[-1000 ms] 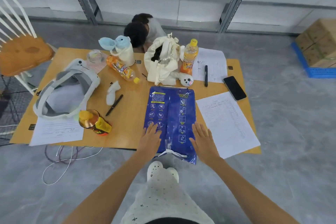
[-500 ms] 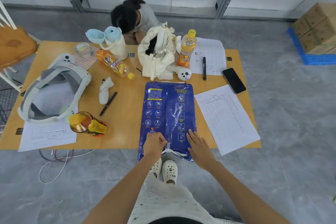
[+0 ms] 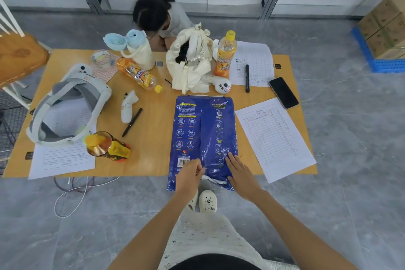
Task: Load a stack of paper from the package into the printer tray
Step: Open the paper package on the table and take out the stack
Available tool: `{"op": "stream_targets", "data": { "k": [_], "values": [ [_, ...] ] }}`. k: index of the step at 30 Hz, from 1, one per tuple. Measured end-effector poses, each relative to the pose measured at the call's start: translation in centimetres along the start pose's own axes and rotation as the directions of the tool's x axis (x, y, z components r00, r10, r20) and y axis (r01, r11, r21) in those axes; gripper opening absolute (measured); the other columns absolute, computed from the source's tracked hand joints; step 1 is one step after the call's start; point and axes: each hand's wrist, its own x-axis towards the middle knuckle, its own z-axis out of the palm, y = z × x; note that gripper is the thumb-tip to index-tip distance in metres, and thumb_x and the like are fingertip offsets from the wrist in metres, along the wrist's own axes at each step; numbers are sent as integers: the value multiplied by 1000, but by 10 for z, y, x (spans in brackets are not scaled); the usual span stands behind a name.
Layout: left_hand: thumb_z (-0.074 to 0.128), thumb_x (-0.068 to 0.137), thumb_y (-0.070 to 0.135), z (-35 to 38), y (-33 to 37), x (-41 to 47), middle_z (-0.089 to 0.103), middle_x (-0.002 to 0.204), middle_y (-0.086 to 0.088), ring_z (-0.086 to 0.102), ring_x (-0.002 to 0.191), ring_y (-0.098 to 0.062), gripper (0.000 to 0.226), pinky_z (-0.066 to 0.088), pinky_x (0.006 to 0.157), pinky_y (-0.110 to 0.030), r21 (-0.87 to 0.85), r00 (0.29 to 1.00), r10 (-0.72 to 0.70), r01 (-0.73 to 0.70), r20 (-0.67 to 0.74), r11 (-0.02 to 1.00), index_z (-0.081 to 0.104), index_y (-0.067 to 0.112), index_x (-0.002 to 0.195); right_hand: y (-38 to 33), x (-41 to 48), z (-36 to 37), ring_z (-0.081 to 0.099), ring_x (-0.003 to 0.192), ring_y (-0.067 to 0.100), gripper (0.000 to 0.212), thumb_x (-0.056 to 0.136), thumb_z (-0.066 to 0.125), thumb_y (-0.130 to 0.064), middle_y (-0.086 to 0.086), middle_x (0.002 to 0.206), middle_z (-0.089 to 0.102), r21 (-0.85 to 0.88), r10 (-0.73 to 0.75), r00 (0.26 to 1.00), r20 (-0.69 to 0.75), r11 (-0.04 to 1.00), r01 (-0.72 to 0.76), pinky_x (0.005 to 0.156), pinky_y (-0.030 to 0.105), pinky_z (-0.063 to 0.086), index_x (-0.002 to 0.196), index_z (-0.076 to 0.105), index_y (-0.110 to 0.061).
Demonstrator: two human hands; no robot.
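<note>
A blue paper package (image 3: pixel 202 138) lies flat on the wooden table (image 3: pixel 153 142), just left of a printed sheet (image 3: pixel 275 138). Its long axis runs from the person straight away toward the far side of the table, where a white bag (image 3: pixel 190 66) stands. The near end hangs over the table's front edge, above the person's white shoes (image 3: pixel 207 200), and it is torn there, with a white strip showing at the opening. The far end points at the bag.

The left hand (image 3: pixel 188 176) is curled at the near end, with its fingertips pinched on the wrapper beside the tear. The right hand (image 3: pixel 240 173) lies on the package's right near corner, palm down with the fingers stretched out and together, pressing the wrapper and gripping nothing.

A phone (image 3: pixel 283 92) lies well to the right.
</note>
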Motion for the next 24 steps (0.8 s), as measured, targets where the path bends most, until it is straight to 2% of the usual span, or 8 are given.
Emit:
{"op": "stream_targets", "data": {
  "k": [7, 11, 15, 17, 19, 20, 22, 24],
  "values": [
    [51, 85, 14, -1, -33, -40, 52, 73, 2, 49, 62, -15, 17, 41, 58, -26, 130, 966, 73, -107, 248, 986, 44, 19, 70, 1, 1, 1, -3, 147, 23, 65, 97, 40, -30, 4, 160, -6, -6, 1, 1000, 30, 1000, -1, 116, 39, 20, 148, 3, -14],
    [54, 84, 15, 3, -46, -58, 59, 82, 3, 58, 73, -13, 14, 50, 69, -28, 123, 971, 26, -57, 239, 991, 49, 18, 72, -3, 1, 4, -5, 146, 25, 76, 93, 46, -41, 6, 159, -8, -39, 18, 999, 35, 999, -17, 116, 44, 17, 148, 1, -12],
    [55, 88, 17, 4, -43, -54, 57, 86, 6, 59, 79, -13, 15, 43, 66, -22, 211, 948, 61, -132, 313, 969, 54, 18, 73, -10, 0, 11, -1, 146, 32, 96, 82, 54, -56, 13, 159, -5, -120, 43, 999, 27, 992, -40, 114, 51, 19, 147, 3, -7],
    [49, 91, 16, 2, -46, -53, 54, 89, 3, 58, 82, -14, 17, 44, 71, -25, 285, 923, 61, -179, 381, 942, 66, 12, 91, -10, 1, 16, 12, 144, 36, 107, 71, 64, -60, 16, 158, 9, -134, 41, 999, 12, 990, -39, 108, 56, 28, 145, 9, -6],
    [43, 94, 14, -2, -53, -56, 58, 96, -3, 54, 84, -14, 27, 46, 76, -30, 346, 898, -7, -162, 440, 924, 66, 15, 109, -9, 1, 21, 35, 136, 38, 116, 54, 75, -64, 18, 150, 33, -142, 58, 998, 14, 988, -56, 95, 57, 43, 138, 21, -6],
    [41, 94, 14, -4, -59, -57, 60, 95, -5, 56, 85, -16, 28, 45, 75, -29, 382, 883, -63, -136, 465, 914, 66, 15, 106, -8, 1, 22, 45, 129, 37, 118, 46, 78, -65, 17, 145, 43, -136, 67, 998, -14, 988, -68, 88, 56, 48, 135, 28, -7],
    [42, 91, 15, -9, -73, -61, 58, 84, 1, 62, 86, -19, 25, 43, 70, -23, 424, 847, -216, -12, 486, 905, 62, 16, 75, -7, 1, 25, 53, 123, 34, 117, 41, 81, -64, 15, 139, 51, -100, 79, 996, -30, 992, -81, 81, 52, 52, 132, 36, -7],
    [44, 89, 16, -17, -84, -63, 58, 84, 6, 63, 87, -17, 26, 49, 76, -24, 374, 834, -323, 154, 448, 915, 56, 22, 67, -5, 0, 24, 46, 129, 35, 110, 51, 81, -58, 15, 145, 44, -96, 16, 997, -77, 995, -23, 88, 53, 49, 136, 33, -7]
  ]
}}
